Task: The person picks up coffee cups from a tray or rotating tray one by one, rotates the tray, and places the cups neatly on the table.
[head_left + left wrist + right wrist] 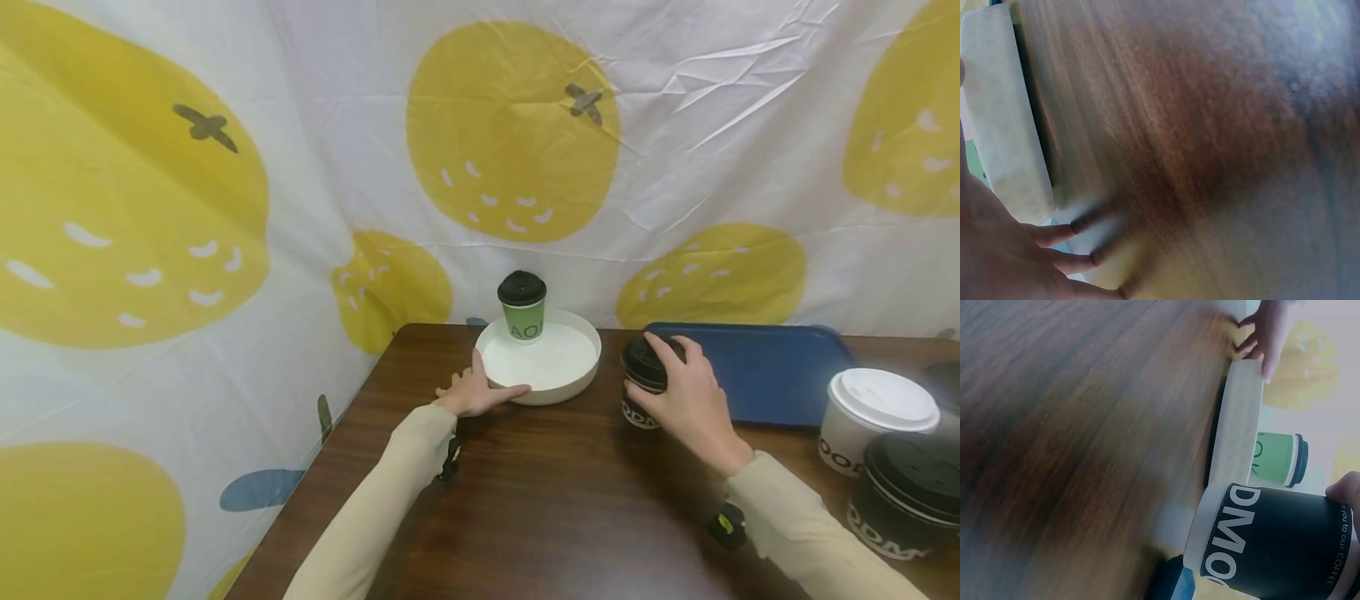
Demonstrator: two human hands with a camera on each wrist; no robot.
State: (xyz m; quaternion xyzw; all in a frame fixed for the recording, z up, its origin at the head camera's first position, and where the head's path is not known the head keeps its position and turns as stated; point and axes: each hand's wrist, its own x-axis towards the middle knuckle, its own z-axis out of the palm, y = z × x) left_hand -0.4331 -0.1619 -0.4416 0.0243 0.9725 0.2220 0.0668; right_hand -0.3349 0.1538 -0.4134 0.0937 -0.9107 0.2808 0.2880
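My left hand (474,392) rests at the near-left edge of a white round tray (558,367), fingers spread and thumb stretched along its front wall. On this tray, toward the back, stands a green paper cup (524,321) with a black lid. To the right of the tray, my right hand (693,407) grips a black paper coffee cup (1279,540) from above, thumb and fingers around its lidded top. White lettering runs round that cup near its base. Whether its bottom touches the table cannot be told.
A blue rectangular tray (772,375) lies at the back right of the brown wooden table (555,508). Along the right side stand a white-lidded cup (877,412) and a larger black cup (911,492). A fruit-printed curtain (510,133) hangs behind the table.
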